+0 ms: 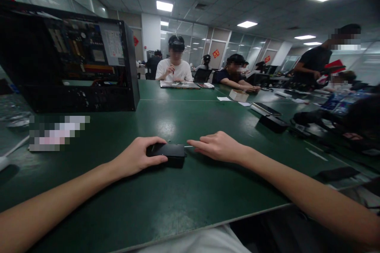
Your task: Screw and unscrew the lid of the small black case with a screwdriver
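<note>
A small black box (173, 155) lies on the green tabletop (166, 201) in front of me. My left hand (137, 154) grips its left end, thumb on the near side and fingers over the far side. To the right of the box is my right hand (219, 147), its fingers mostly curled and the index finger pointing at the box. A thin white strip (189, 146) spans the short gap between the box's right end and those fingers. The fingertips appear closed on the strip, though their undersides are hidden.
An opened computer case (127, 67) stands at the left, near a blurred-out flat item (56, 134). Another black box (272, 123), a phone-like slab (265, 108) and a light-coloured box (238, 95) lie to the right. Several people sit or stand beyond, one in a white shirt (185, 69).
</note>
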Available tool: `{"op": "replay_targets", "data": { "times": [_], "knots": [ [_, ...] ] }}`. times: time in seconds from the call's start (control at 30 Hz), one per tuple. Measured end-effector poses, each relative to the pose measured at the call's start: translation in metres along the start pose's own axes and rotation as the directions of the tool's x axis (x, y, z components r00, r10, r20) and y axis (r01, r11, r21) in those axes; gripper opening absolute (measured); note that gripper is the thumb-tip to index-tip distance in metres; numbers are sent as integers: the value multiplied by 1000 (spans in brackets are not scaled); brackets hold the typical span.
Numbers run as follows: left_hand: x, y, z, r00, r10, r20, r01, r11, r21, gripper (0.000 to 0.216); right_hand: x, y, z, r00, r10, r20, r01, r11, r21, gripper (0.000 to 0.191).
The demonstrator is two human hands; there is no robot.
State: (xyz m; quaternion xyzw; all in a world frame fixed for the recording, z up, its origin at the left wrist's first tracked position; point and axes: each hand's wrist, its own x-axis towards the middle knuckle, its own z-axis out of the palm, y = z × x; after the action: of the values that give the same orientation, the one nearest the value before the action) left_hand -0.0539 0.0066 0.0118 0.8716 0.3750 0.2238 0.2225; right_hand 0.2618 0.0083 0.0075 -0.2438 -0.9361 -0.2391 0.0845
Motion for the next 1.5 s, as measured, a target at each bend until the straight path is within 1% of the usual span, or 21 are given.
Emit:
{"op": "replay_targets", "data": {
  "times": [0.07, 0.13, 0.23, 0.3, 0.37, 0.47, 0.53, 0.6, 0.67, 0.87, 0.97, 1.07, 1.13, 1.2, 1.3, 1.4, 1.5],
  "knots": [
    [0, -1, 3, 1000, -8, -3, 8, 999, -43, 47, 3, -7, 0, 1000, 5, -10, -5, 998, -62, 37],
    [2, 1, 8, 1000, 9, 0, -9, 998, -68, 47, 5, -12, 0, 1000, 7, -26, -9, 997, -71, 37],
    [5, 4, 14, 1000, 15, -12, -16, 997, -80, 48, 8, -15, 2, 999, 32, -35, -31, 999, 30, 36],
    [5, 4, 15, 1000, 16, -17, -18, 996, -87, 48, 8, -12, 4, 999, 25, -34, -22, 997, 76, 36],
    [5, 4, 13, 999, 31, -15, -32, 995, -99, 47, 7, -8, 4, 999, -9, -40, 10, 1000, 23, 36],
    [4, 5, 9, 999, 39, 3, -39, 991, -127, 48, 3, -1, 1, 997, -58, -47, 50, 987, -154, 34],
    [3, 5, 7, 1000, -4, 22, 7, 988, -152, 49, 1, 2, -1, 995, -71, -64, 54, 973, -226, 33],
    [2, 5, 6, 998, -61, 35, 66, 981, -183, 50, 0, 1, -1, 994, -64, -84, 42, 970, -240, 32],
    [2, 5, 7, 996, -83, 36, 89, 973, -215, 51, 0, -2, 1, 995, -48, -88, 27, 975, -221, 31],
    [2, 5, 11, 997, -73, 23, 77, 966, -245, 49, 6, -12, 6, 999, 31, -35, -34, 994, -107, 29],
    [2, 8, 10, 997, -68, 24, 72, 963, -261, 48, 8, -12, 6, 997, 72, -4, -72, 997, 17, 29],
    [1, 11, 11, 998, -52, 47, 63, 959, -278, 47, 7, -8, 3, 998, 52, 38, -56, 988, 143, 32],
    [1, 13, 13, 996, -36, 78, 56, 958, -282, 47, 5, -5, 1, 998, 23, 61, -32, 990, 140, 33],
    [1, 15, 15, 995, -25, 101, 53, 956, -287, 48, 3, -2, 0, 997, 14, 76, -21, 996, 86, 34],
    [1, 18, 18, 994, -14, 105, 46, 953, -301, 47, 2, -4, -2, 995, 7, 98, -12, 998, 56, 37],
    [1, 19, 19, 996, -1, 94, 30, 950, -311, 45, 5, -10, -5, 991, 28, 133, -40, 995, 88, 40],
    [1, 19, 19, 996, -1, 90, 29, 949, -314, 45, 8, -15, -6, 986, 48, 157, -73, 985, 159, 39]
  ]
}}
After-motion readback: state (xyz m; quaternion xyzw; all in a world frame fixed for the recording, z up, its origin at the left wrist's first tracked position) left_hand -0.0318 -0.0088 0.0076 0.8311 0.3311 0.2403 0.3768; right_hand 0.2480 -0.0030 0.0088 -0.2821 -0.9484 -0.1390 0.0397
